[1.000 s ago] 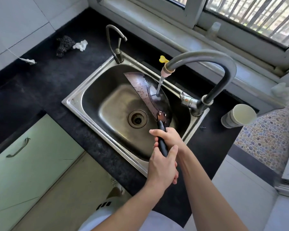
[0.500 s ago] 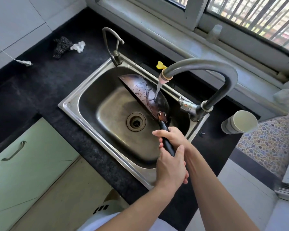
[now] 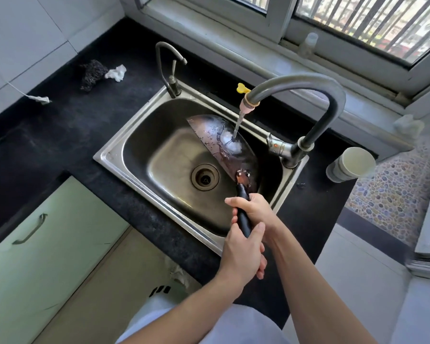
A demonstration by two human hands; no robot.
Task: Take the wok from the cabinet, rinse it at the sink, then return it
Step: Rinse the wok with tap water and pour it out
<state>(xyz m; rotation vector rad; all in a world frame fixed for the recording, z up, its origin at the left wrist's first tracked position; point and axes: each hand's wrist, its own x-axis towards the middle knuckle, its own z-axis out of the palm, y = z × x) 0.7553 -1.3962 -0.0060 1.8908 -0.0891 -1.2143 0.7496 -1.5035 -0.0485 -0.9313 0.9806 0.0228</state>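
I have the wok down in the sink, tipped steeply on its edge along the basin's far right side, under the big tap; the water stream lands on the bulging face turned toward the tap, which I take for the outer belly, though I cannot be certain from this angle; both hands are clenched round the black handle, the right hand nearer the riveted bracket, the left hand wrapped over the handle's end just behind it; by my reading the rinse is midway, with one patch wet white under the stream and droplets scattered toward the rim; to do this well I would roll the handle slowly between both grips so the stream sweeps the whole face, then turn the wok over to flush the other side, keeping its low edge above the drain so runoff stays inside the basin; the pan sits close to the tap body and the back wall, so I'd keep swings small to avoid a knock or splash onto the black counter; a wet handle slips, so neither hand should loosen until the pan is drained and level.
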